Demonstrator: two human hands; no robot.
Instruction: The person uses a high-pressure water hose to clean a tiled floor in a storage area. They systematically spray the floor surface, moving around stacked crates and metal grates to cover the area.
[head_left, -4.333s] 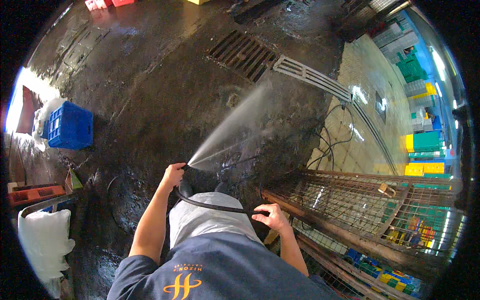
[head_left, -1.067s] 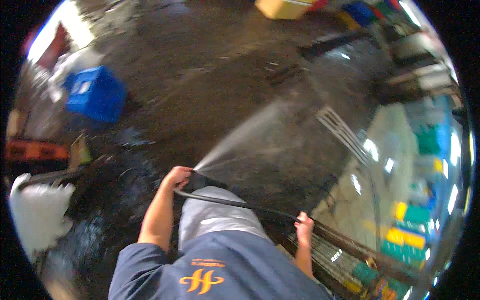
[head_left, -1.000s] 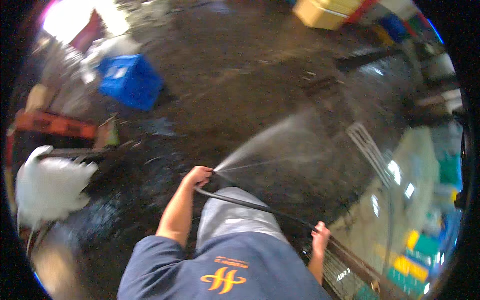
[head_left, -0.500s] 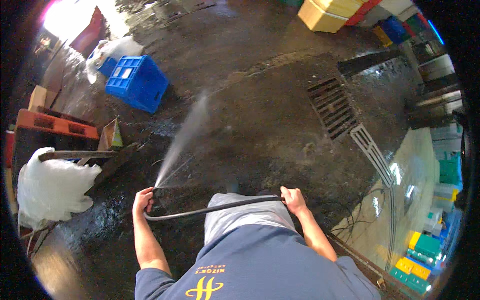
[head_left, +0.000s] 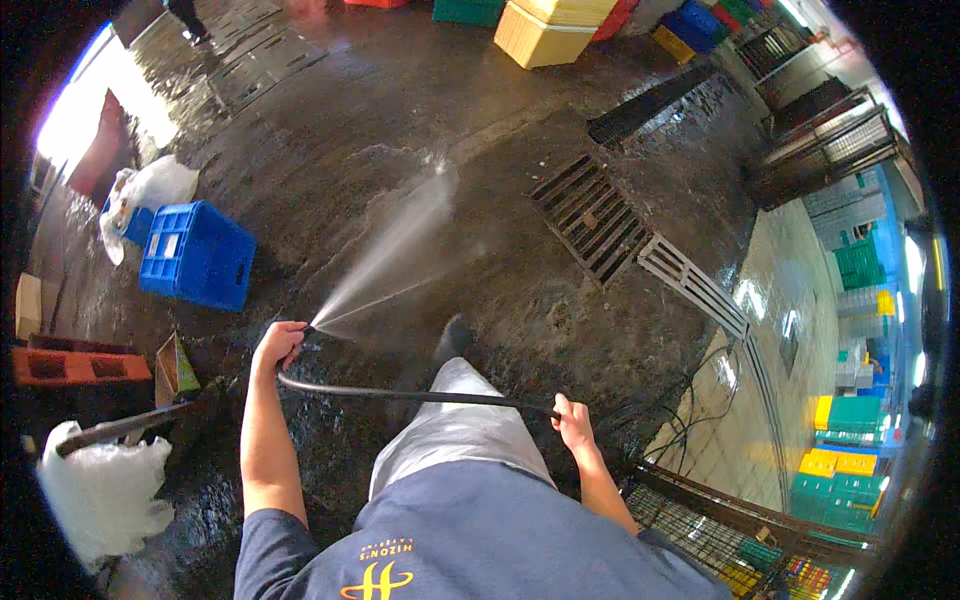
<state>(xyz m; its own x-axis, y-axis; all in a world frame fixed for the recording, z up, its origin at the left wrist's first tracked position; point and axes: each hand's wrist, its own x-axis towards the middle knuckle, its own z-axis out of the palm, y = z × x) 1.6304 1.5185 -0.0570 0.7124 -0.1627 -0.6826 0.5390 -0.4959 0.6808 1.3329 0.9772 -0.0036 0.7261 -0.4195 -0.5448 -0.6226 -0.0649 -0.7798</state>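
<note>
My left hand [head_left: 281, 345] is closed around the end of a black hose [head_left: 400, 395]. A fan of water [head_left: 390, 245] sprays from that end, up and to the right, onto the dark wet floor [head_left: 380, 130]. From there the hose sags across in front of my legs. My right hand [head_left: 572, 420] grips it farther along, at its right end in view. A dark shoe [head_left: 455, 338] shows beyond my light grey trouser leg.
A blue crate [head_left: 198, 255] and white plastic bags [head_left: 105, 490] lie to the left, near an orange pallet [head_left: 80, 367]. Metal drain grates [head_left: 590, 220] run along the right. Yellow boxes [head_left: 545, 38] stand at the back. A wire-mesh frame [head_left: 690, 530] is at the lower right.
The spray has swung to the right and now strikes the floor farther right. My view has shifted, the crate and grates lying farther left. One foot has come into sight ahead.
</note>
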